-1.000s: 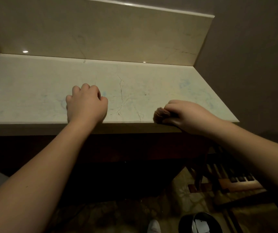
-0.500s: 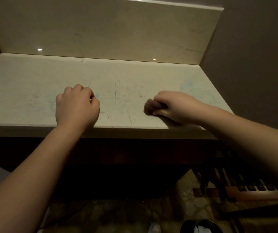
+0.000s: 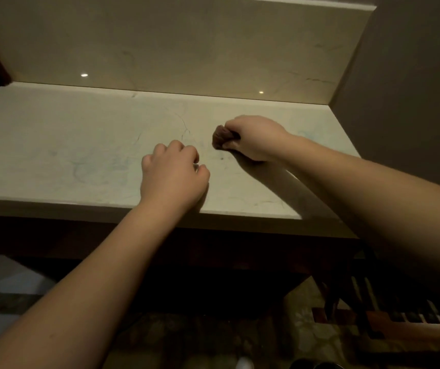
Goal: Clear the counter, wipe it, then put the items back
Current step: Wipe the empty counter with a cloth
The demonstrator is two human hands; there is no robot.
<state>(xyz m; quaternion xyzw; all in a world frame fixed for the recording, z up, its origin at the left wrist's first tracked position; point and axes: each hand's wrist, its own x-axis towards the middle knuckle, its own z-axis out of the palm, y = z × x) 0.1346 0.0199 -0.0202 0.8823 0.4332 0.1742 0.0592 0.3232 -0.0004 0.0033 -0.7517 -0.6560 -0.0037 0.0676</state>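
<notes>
The right hand (image 3: 256, 138) clenches a bunched brown cloth (image 3: 220, 141), which pokes left, on the pale marble surface (image 3: 53, 145) near its right edge. The left hand (image 3: 172, 177) rests fisted and empty by the front edge. A dim brown wall (image 3: 413, 89) stands to the right.

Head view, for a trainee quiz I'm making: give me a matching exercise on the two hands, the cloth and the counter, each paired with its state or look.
1 left hand
2 right hand
3 brown cloth
4 counter

a pale veined stone
b bunched up, on the counter
c grips the cloth
d fingers curled, resting near the front edge

Pairs: 1-d, 2-c, 3-b, 4-a.
</notes>
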